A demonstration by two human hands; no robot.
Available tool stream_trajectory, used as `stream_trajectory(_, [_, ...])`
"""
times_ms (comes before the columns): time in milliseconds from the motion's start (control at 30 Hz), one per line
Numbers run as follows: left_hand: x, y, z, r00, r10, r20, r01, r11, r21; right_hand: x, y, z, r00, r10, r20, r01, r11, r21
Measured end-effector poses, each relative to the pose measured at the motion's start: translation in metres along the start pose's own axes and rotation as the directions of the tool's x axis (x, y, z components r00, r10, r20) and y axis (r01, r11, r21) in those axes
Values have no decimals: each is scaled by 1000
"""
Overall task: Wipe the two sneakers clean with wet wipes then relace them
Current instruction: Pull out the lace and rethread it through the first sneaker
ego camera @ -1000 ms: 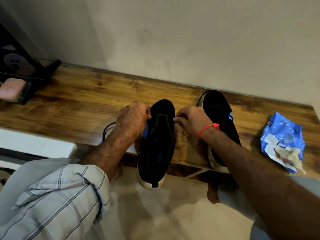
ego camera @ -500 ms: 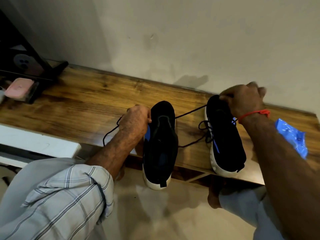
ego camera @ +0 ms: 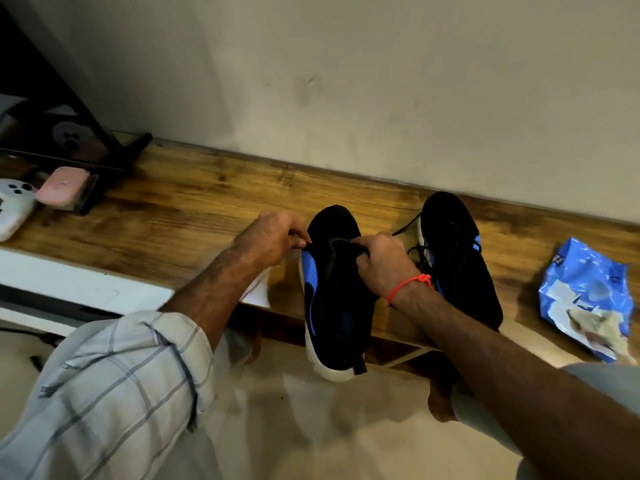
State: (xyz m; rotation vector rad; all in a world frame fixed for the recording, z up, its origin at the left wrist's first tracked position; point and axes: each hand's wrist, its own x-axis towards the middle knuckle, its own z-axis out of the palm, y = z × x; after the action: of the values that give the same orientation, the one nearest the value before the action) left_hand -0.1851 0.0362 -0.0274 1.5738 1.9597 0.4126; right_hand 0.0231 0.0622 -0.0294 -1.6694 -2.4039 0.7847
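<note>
Two black sneakers with blue sides and white soles lie on the wooden bench (ego camera: pixel 180 216), toes toward the wall. The left sneaker (ego camera: pixel 337 306) hangs its heel over the bench's front edge. My left hand (ego camera: pixel 273 237) pinches a black lace end at its left eyelets. My right hand (ego camera: pixel 381 261), a red thread on the wrist, grips the lace over the sneaker's tongue. The right sneaker (ego camera: pixel 457 251) lies beside it, with a loose black lace (ego camera: pixel 415 251) trailing along its left side.
A blue wet-wipe pack (ego camera: pixel 585 289) with a used wipe (ego camera: pixel 602 329) on it lies at the bench's right end. At the left end are a pink case (ego camera: pixel 62 185), a white phone (ego camera: pixel 14 206) and a dark stand (ego camera: pixel 86 140). The wall runs right behind the bench.
My right hand came back from far over the right sneaker, where it had drawn the lace out, to the left sneaker's tongue. My left hand stayed at the left eyelets.
</note>
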Motion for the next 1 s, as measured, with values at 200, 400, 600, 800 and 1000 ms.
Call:
stream_trajectory(200, [-4, -62, -64, 996, -77, -52, 86, 979, 184, 5, 11, -6, 997, 68, -45, -65, 995, 77])
stream_trajectory(400, [-18, -91, -105, 856, -271, -439, 515, 519, 683, 12, 15, -7, 998, 43, -45, -34, 984, 176])
stream_trajectory(600, [-13, -9, -26, 997, 67, 46, -80, 902, 425, 28, 29, -13, 995, -51, -86, 46, 997, -57])
stream_trajectory(800, [8, 11, 34, 991, 125, -52, -102, 941, 323, 36, 37, -9, 995, -93, -46, 86, 987, -133])
stream_trajectory(1000, [19, 12, 26, 993, 47, -105, -37, 995, 91, 44, 34, -16, 987, -161, -22, 162, 986, 35])
